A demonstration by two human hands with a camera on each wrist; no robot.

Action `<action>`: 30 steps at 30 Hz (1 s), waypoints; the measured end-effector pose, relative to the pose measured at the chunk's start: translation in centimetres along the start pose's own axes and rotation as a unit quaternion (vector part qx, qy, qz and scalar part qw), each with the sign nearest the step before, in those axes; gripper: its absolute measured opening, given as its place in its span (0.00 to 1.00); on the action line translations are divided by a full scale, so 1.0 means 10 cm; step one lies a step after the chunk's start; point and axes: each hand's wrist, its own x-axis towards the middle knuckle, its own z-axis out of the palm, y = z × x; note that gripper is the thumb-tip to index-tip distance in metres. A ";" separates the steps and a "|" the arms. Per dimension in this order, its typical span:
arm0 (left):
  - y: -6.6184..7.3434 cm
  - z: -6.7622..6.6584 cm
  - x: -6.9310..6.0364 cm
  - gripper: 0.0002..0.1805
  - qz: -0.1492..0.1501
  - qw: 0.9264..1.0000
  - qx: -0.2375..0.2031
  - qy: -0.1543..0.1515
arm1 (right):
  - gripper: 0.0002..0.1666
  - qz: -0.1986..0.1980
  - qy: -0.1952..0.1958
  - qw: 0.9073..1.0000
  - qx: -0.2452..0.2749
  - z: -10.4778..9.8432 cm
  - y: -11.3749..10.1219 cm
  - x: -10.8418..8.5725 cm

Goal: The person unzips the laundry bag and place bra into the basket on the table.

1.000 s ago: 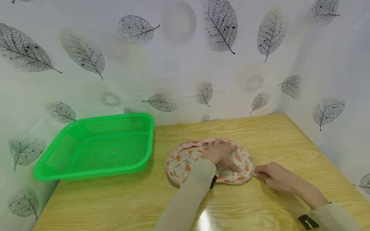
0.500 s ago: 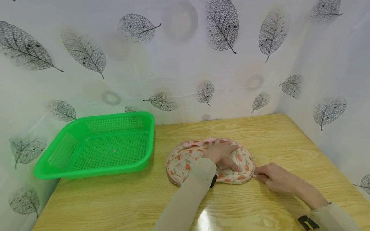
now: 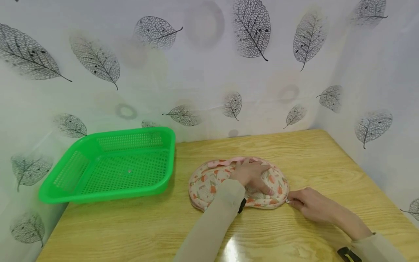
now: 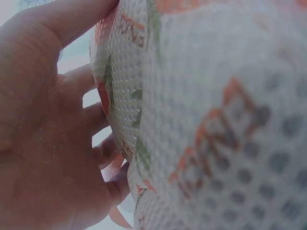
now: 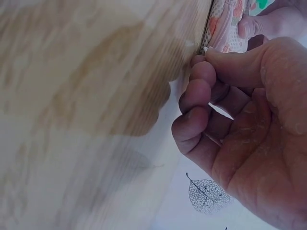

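Observation:
A rounded mesh zip bag (image 3: 203, 187) with an orange and green print lies on the wooden table, a pink strap (image 3: 216, 163) along its far side. My left hand (image 3: 251, 175) rests on top of it with fingers spread. In the left wrist view, the mesh bag (image 4: 211, 105) bulges beside the palm. At the bag's right end, my right hand (image 3: 312, 204) pinches the small zipper pull (image 3: 287, 201) between thumb and curled forefinger. The right wrist view shows that zipper pull (image 5: 206, 49) mostly covered by the fingertips. Contents of the bag cannot be made out.
A green plastic basket (image 3: 163, 187) with perforated sides stands at the left of the table, apart from the bag. Leaf-printed white cloth (image 3: 203, 80) hangs behind and on both sides. Bare wood (image 3: 150, 229) stretches in front of the bag.
My right hand has shifted very slightly toward the near edge, still pinching the zipper pull. My left hand, the bag and the basket stay where they were.

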 end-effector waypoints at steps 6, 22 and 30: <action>0.01 0.00 -0.01 0.50 0.002 1.000 0.000 0.001 | 0.16 0.009 -0.005 1.000 0.002 0.02 0.00 -0.02; 0.01 0.01 0.02 0.51 -0.003 1.000 -0.006 -0.004 | 0.17 0.007 0.001 1.000 0.001 0.06 -0.07 -0.03; 0.01 0.00 0.02 0.50 -0.005 1.000 0.001 -0.002 | 0.18 0.007 0.006 1.000 0.003 0.07 -0.10 -0.02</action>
